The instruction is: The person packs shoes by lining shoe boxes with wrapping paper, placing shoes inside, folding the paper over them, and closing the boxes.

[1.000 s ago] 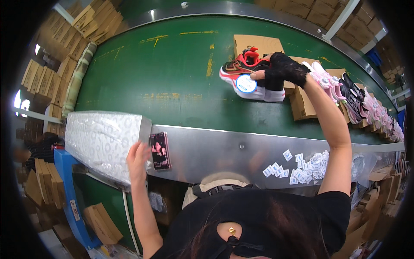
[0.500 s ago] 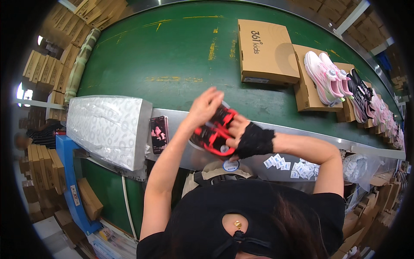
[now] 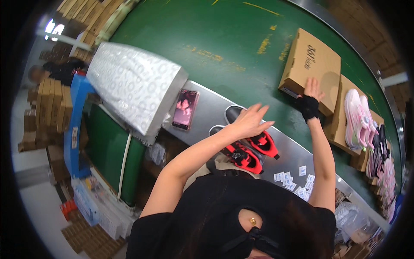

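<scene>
A pair of black and red sneakers (image 3: 246, 149) lies on the steel ledge (image 3: 211, 110) in front of me. My left hand (image 3: 250, 121) rests flat on top of them with its fingers spread. My right hand (image 3: 311, 96), in a black fingerless glove, reaches over the green conveyor belt (image 3: 215, 39) and lays its fingers on the near edge of a closed brown cardboard shoebox (image 3: 310, 64). Neither hand grips anything.
A phone (image 3: 185, 108) lies on the ledge beside a big stack of white patterned paper (image 3: 133, 84). Small white stickers (image 3: 293, 179) are scattered at the right. Pink and dark sneakers (image 3: 371, 134) lie on more boxes along the belt. Flat cartons are stacked at the left.
The sneakers have been set down on the ledge; both hands held them half a second ago. My right hand has let go and reached out to the shoebox on the belt.
</scene>
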Demonstrator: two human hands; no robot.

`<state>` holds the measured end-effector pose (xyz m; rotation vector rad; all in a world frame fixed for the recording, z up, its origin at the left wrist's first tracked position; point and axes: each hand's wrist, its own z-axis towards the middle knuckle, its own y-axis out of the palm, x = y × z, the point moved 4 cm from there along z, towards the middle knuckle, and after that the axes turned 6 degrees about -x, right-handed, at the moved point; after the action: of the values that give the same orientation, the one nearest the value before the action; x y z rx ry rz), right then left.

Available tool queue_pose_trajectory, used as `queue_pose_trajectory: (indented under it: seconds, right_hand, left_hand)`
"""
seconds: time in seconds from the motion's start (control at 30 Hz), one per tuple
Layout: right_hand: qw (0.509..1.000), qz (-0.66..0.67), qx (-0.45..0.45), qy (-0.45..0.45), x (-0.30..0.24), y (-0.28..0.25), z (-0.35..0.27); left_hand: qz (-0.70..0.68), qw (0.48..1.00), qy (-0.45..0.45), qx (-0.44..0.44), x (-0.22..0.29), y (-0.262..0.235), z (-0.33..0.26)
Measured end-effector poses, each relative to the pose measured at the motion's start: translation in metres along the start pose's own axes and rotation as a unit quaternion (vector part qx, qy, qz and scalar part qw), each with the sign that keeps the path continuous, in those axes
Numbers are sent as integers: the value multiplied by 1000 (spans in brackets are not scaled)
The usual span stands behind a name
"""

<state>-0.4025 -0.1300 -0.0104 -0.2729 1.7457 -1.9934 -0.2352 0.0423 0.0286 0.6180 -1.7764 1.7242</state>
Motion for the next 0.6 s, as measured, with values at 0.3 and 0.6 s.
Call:
queue_pose_trajectory:
  seconds: [0.3,0.6]
  right_hand:
    - [739,637,185,118,-27,-108,-124]
    - [968,-39,-32,245,74,26,-280]
  left_hand:
    - [137,989,47,35,-21,-5,3]
    - [115,981,100,121,-80,-53,-19]
